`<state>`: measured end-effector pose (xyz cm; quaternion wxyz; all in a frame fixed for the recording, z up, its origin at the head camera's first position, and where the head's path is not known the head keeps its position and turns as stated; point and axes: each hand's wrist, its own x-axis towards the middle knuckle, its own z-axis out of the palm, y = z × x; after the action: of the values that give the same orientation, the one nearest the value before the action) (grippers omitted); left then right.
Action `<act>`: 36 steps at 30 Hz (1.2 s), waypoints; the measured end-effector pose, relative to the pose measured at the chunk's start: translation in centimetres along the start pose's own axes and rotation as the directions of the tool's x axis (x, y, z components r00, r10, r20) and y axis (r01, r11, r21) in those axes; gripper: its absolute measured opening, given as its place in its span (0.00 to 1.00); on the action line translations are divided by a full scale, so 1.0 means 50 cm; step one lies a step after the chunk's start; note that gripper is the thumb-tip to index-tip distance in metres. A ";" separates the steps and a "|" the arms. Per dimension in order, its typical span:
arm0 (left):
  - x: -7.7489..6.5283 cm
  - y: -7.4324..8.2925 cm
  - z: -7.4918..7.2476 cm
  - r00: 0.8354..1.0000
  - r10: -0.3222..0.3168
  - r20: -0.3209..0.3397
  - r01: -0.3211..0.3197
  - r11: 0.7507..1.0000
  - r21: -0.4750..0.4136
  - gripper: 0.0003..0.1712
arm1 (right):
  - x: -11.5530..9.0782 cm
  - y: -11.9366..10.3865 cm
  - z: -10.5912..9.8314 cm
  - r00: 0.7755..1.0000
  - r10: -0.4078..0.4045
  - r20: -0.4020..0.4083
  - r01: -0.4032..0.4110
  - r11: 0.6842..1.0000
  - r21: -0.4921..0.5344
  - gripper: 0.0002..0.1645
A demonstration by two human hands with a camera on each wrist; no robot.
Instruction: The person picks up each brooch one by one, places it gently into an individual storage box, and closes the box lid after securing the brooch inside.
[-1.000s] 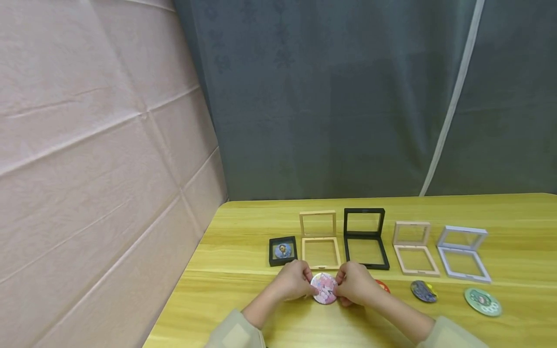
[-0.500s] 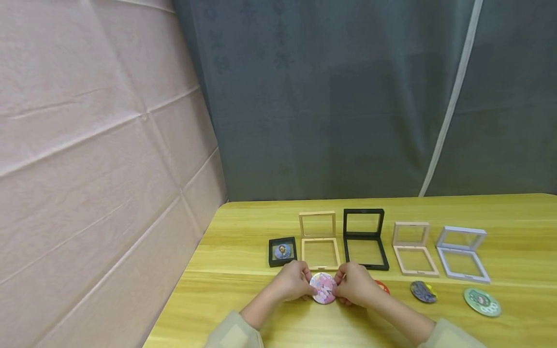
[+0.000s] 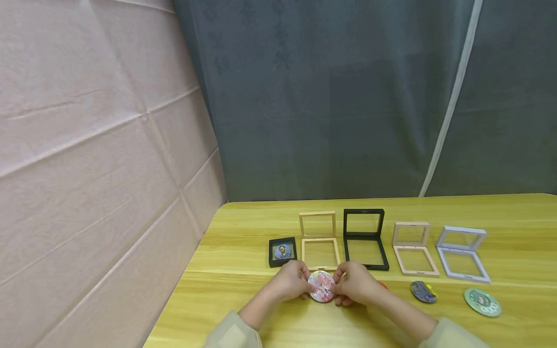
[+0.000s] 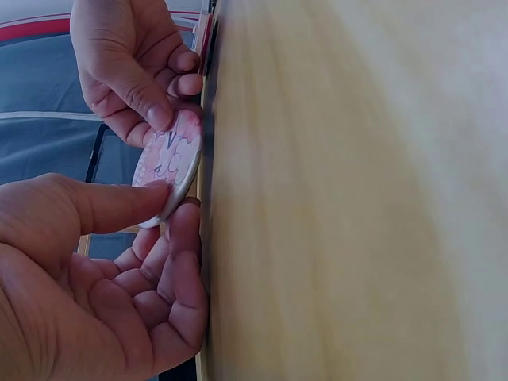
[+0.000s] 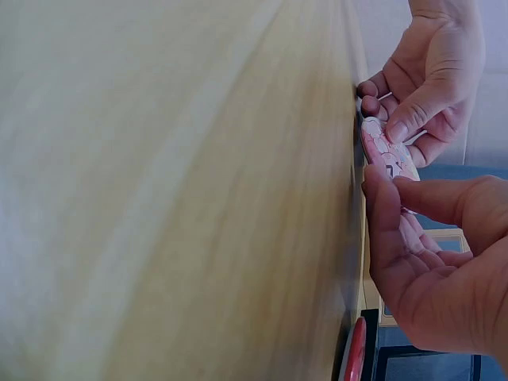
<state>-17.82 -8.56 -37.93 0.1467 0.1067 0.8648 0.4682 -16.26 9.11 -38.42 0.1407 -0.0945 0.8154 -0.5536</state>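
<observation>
From my remote feed I make out dark marks on the printed face of a pink round badge (image 3: 322, 286), possibly lettering, though they are too small to read. My left hand (image 3: 289, 280) pinches the badge's left edge between thumb and fingers; my right hand (image 3: 357, 282) pinches the opposite edge the same way. The badge sits tilted at the front of the counter (image 3: 235, 290), just nearer me than the tan display frame (image 3: 320, 238); I can't tell whether its rim touches the wood.

Of the containers, the small black display case (image 3: 283, 263) is closed around a blue portrait badge (image 3: 283, 251). The tan frame, the larger black frame (image 3: 363, 235), the peach frame (image 3: 411, 247) and the lavender frame (image 3: 458, 250) stand unfolded in a row, wood grain showing through their lower windows. A red badge (image 5: 357, 349) lies partly hidden by my right arm in the head view, then a blue-and-yellow badge (image 3: 423, 292) and a green badge (image 3: 482, 302) farther right.
</observation>
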 end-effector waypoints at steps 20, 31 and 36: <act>0.006 0.013 -0.014 1.000 -0.013 -0.024 0.011 0.995 -0.094 0.09 | 0.013 -0.012 -0.012 1.000 0.022 0.001 -0.022 0.997 0.079 0.07; 0.011 0.020 -0.021 0.998 -0.043 -0.055 0.037 0.994 -0.100 0.09 | 0.023 -0.023 -0.018 0.999 0.043 -0.022 -0.041 0.993 0.110 0.08; 0.016 0.022 -0.021 0.996 -0.045 -0.072 0.034 0.990 -0.138 0.10 | 0.028 -0.025 -0.021 0.998 0.059 -0.035 -0.054 0.990 0.127 0.08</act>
<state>-18.91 -8.52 -36.58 0.1303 0.0616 0.8375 0.5271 -17.96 9.12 -37.05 0.1463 -0.0516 0.7838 -0.6013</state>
